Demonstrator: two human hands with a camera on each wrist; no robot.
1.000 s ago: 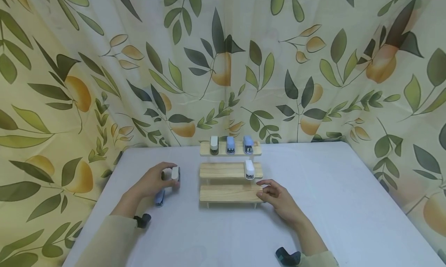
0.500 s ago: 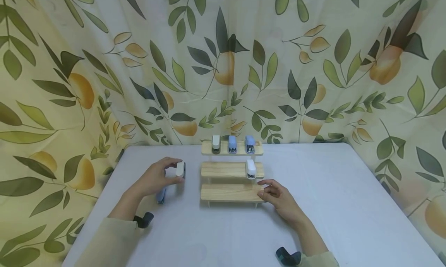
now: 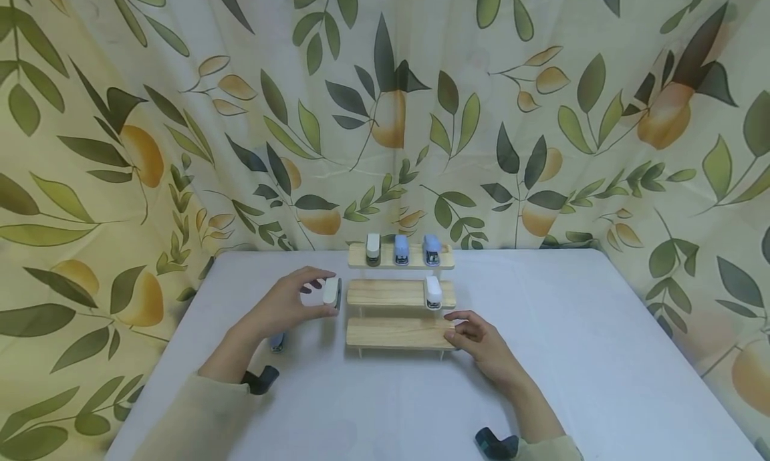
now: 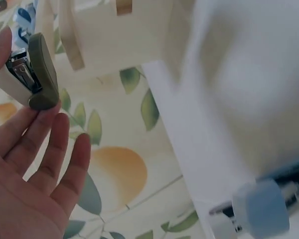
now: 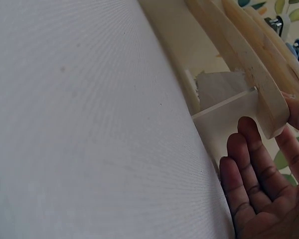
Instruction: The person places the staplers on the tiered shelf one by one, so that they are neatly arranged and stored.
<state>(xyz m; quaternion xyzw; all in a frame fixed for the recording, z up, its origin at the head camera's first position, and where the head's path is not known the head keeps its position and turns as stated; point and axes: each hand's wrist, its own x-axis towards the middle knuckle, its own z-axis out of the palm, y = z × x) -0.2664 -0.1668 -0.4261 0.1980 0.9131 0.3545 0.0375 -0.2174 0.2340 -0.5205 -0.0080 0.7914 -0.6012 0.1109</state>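
Observation:
My left hand [image 3: 285, 307] pinches a small white stapler [image 3: 331, 292] between thumb and fingertips, just left of the three-tier wooden shelf [image 3: 391, 334]. In the left wrist view the stapler's dark olive base [image 4: 44, 74] faces the camera, and the other fingers spread loosely below it. My right hand [image 3: 487, 351] holds the right end of the bottom tier. Seen from the right wrist, the thumb lies at the board's end [image 5: 275, 117], with fingers under and beside it. On the table behind the left wrist lies a blue stapler [image 3: 277, 342], partly hidden by the arm.
The top tier carries a white stapler [image 3: 373, 249] and two blue staplers [image 3: 401, 250]. Another white stapler [image 3: 433, 292] stands at the right of the middle tier. A leaf-and-fruit patterned curtain [image 3: 385, 113] hangs behind the white table [image 3: 541, 300].
My left hand has carried the white stapler to the right, up close to the shelf's left side. The right hand keeps its place at the bottom tier.

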